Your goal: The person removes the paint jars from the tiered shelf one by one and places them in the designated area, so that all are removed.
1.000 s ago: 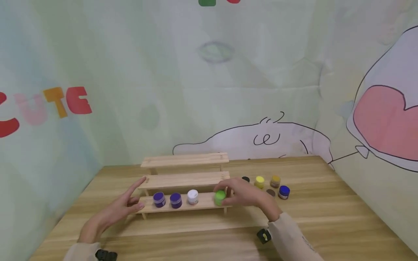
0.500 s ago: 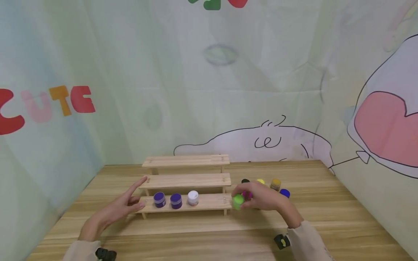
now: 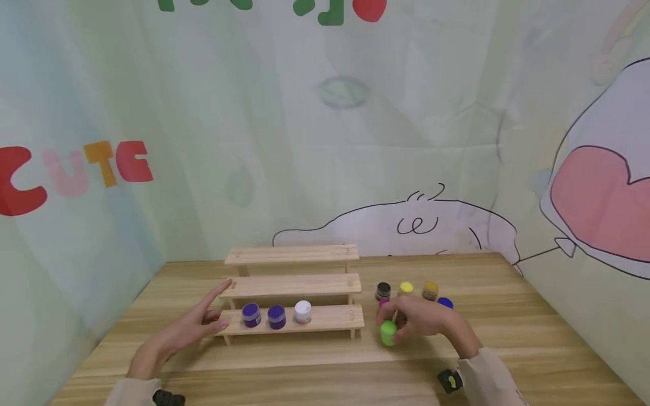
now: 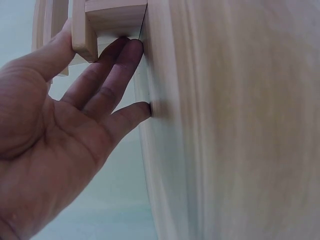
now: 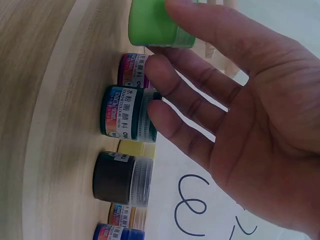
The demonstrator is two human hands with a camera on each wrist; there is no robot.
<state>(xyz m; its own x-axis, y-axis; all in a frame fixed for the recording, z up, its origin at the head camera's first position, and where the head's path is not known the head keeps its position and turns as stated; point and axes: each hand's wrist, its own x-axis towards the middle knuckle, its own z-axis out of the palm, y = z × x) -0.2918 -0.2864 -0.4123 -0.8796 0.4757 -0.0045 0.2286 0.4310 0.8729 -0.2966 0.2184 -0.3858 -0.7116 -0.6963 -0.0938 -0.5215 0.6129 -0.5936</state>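
A light green paint jar (image 3: 388, 332) is pinched between the thumb and fingers of my right hand (image 3: 418, 317), just right of the lowest shelf's end. Whether its base touches the table cannot be told. My left hand (image 3: 180, 336) holds the left end of a three-step wooden rack (image 3: 332, 320). Its thumb is at the lowest shelf and its index finger reaches the middle one; in the left wrist view the other fingers (image 4: 112, 82) extend beneath the shelf end. Two purple jars (image 3: 251, 315) and a white jar (image 3: 302, 312) stand on the lowest shelf.
Right of the rack stand black (image 3: 383, 291), yellow (image 3: 406, 288), ochre (image 3: 430, 290) and blue (image 3: 445, 303) jars. A magenta jar (image 5: 133, 70), a dark green jar (image 5: 120, 112) and a dark brown jar (image 5: 112, 177) stand near my right fingers. A printed cloth hangs behind the table.
My right hand has lifted the light green jar off the lowest shelf's right end and carried it right and nearer to me. My left hand has stayed at the rack.
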